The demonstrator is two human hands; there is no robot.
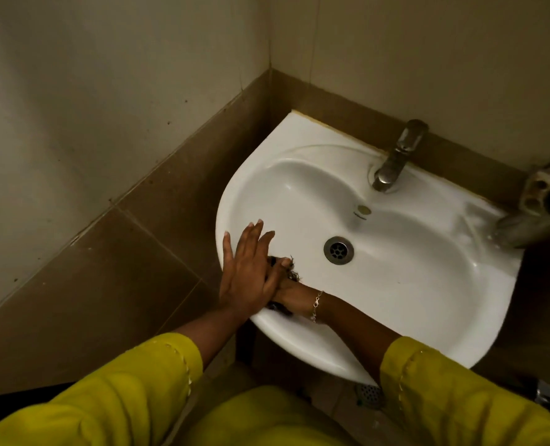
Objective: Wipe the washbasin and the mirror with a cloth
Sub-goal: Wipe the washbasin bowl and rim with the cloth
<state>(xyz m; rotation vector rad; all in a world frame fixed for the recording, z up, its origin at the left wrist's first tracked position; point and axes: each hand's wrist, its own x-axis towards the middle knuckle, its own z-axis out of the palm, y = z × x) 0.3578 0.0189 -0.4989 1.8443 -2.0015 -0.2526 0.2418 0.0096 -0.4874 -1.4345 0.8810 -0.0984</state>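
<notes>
Left hand (248,268) is released, fingers straight and spread. It lies flat on the basin (299,136) rim at 9 o'clock from the drain (338,250), palm over the right hand (288,289). The right hand comes in from 5 o'clock, bracelet (315,305) on the wrist, and sits on the cloth (294,275). Its fingers are hidden under the left hand, so I cannot tell whether it grasps the cloth or only presses it.

Cloth: dark, small, bunched, with frayed ends poking out on both sides of the right hand. It touches the inner slope of the bowl just below the rim, at 9 o'clock.

Progress, my judgement: the basin wipe is under way on the left side. The bowl looks white and glossy, with no obvious dirt. Wet streaks show on the ledge at 3 o'clock, so that side probably needs a pass, as does the area round the tap (396,156) at 1 o'clock. The mirror is not in view, so I can't tell its state and count it as left to do.

Basin: corner-mounted, rounded front, with a yellowed sealant line along the back edge at 12 o'clock.
</notes>
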